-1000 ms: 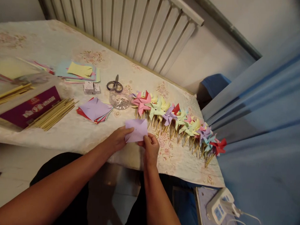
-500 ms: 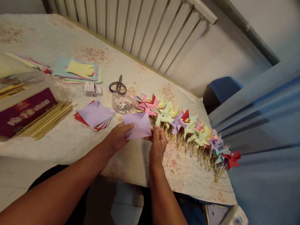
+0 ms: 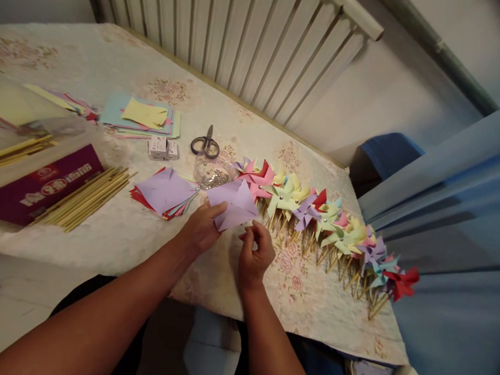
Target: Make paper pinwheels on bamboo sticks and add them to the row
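Observation:
My left hand [image 3: 204,228] grips a square of purple paper [image 3: 238,202] by its left side, thumb on top, just above the table. Cuts run in from the corners of the sheet. Close to the paper's lower right edge, my right hand [image 3: 257,254] is closed in a pinch, apart from the sheet. Whatever it holds, if anything, is too small to make out. Behind the sheet lies a clear container of small shiny pieces [image 3: 213,177]. To the left is a fanned stack of cut paper squares [image 3: 165,190], purple on top.
Rows of finished paper pinwheels [image 3: 307,212] on sticks lie to the right. Scissors [image 3: 205,146], small boxes [image 3: 163,148] and coloured paper sheets [image 3: 143,114] lie farther back. Wooden sticks [image 3: 87,200] lie beside a purple-labelled package [image 3: 43,184] at left. A radiator [image 3: 223,42] stands behind the table.
My right hand has drawn away from the purple paper and moved slightly down. The sheet has turned a little in my left hand. The whole view has shifted a bit.

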`<action>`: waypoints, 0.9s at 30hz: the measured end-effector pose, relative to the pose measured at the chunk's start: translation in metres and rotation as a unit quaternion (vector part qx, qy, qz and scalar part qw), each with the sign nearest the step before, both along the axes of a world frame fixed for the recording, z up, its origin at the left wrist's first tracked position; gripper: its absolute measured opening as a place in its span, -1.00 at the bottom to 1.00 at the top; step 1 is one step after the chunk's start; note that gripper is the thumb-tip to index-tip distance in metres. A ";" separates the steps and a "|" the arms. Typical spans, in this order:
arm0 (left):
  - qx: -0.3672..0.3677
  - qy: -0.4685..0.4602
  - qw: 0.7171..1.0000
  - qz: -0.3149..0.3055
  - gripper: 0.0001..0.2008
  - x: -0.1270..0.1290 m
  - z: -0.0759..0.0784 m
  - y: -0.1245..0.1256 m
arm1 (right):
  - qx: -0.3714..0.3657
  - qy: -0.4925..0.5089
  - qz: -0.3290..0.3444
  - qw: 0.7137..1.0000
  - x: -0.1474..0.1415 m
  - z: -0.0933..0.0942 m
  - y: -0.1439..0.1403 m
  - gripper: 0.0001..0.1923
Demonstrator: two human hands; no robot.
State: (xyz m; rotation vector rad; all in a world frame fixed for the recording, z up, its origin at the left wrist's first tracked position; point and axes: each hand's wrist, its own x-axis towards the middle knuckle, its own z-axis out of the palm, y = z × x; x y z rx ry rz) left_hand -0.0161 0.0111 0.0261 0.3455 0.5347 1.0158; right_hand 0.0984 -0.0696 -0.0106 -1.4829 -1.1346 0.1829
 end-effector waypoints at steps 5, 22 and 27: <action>0.012 -0.001 1.000 -0.003 -0.74 0.003 -0.004 0.000 | -0.039 -0.034 0.043 0.998 -0.002 -0.009 0.001 -0.75; 0.001 0.027 0.999 -0.037 -0.77 0.007 -0.015 -0.005 | -0.047 -0.092 0.044 0.994 -0.006 -0.007 0.003 -0.71; 0.008 0.042 0.998 -0.043 -0.84 0.010 -0.012 -0.008 | -0.037 -0.099 0.032 0.994 -0.006 -0.003 0.003 -0.74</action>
